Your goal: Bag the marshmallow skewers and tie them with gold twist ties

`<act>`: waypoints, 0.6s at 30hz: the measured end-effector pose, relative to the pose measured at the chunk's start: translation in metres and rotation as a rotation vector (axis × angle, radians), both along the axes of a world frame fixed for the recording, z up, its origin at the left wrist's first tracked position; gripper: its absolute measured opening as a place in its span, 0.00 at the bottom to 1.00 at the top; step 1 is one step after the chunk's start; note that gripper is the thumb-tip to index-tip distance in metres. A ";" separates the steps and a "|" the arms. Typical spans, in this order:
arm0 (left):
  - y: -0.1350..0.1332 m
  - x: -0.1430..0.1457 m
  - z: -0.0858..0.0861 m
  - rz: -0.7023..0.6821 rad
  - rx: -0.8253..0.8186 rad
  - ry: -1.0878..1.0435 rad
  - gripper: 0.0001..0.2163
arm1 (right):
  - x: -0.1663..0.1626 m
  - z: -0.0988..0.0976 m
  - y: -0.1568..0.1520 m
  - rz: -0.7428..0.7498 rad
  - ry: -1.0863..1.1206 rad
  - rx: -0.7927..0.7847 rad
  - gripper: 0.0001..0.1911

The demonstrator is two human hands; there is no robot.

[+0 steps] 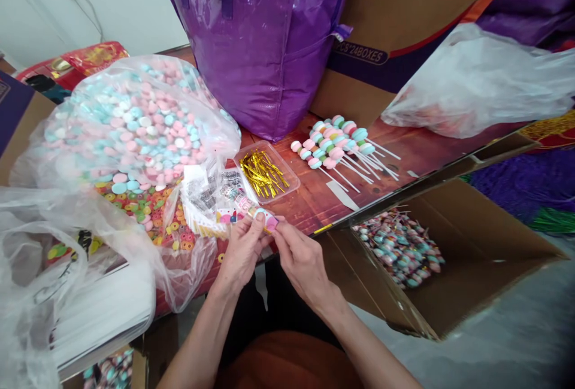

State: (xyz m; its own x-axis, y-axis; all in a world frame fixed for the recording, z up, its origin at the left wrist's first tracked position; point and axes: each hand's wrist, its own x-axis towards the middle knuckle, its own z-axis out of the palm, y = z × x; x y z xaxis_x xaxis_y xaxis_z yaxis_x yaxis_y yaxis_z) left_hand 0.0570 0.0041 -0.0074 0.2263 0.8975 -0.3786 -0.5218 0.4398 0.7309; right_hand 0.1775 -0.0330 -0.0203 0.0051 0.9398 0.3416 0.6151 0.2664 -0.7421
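Observation:
My left hand (241, 252) and my right hand (305, 262) meet at the table's front edge, both closed in a pinch. Between them is a small printed clear candy wrapper (245, 202), slanting up and left; pink and pale colours show at its lower end, and my fingers partly hide what is inside. Close to its left lies a stack of printed wrappers (202, 200). Just behind, a clear plastic tray (294, 181) holds gold twist ties (263, 172). Several candy skewers (335, 143) on white sticks lie farther right on the table.
A clear bag of pink, blue and white candies (148, 114) and loose gummy rings (168, 218) fill the left side. Behind stands a purple bag (265, 48). A white plastic bag (485, 84) sits at right. Below, an open carton (485, 239) contains wrapped candy skewers (399, 248).

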 end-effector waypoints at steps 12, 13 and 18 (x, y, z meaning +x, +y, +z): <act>-0.017 0.009 -0.003 0.066 0.073 0.099 0.19 | -0.002 0.011 -0.015 0.094 0.473 -0.462 0.20; -0.018 0.009 -0.004 0.062 0.089 0.109 0.19 | -0.005 0.010 -0.014 0.091 0.525 -0.468 0.19; -0.022 0.005 -0.004 0.077 0.131 0.132 0.17 | -0.016 0.014 -0.008 0.093 0.809 -0.523 0.14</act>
State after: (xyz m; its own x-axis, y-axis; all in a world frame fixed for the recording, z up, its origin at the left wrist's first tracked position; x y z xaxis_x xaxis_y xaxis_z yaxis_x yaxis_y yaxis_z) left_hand 0.0623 -0.0177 -0.0112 0.1109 0.9537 -0.2796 -0.4461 0.2992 0.8435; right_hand 0.1611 -0.0409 -0.0064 -0.0267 0.9806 -0.1943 -0.1407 -0.1961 -0.9704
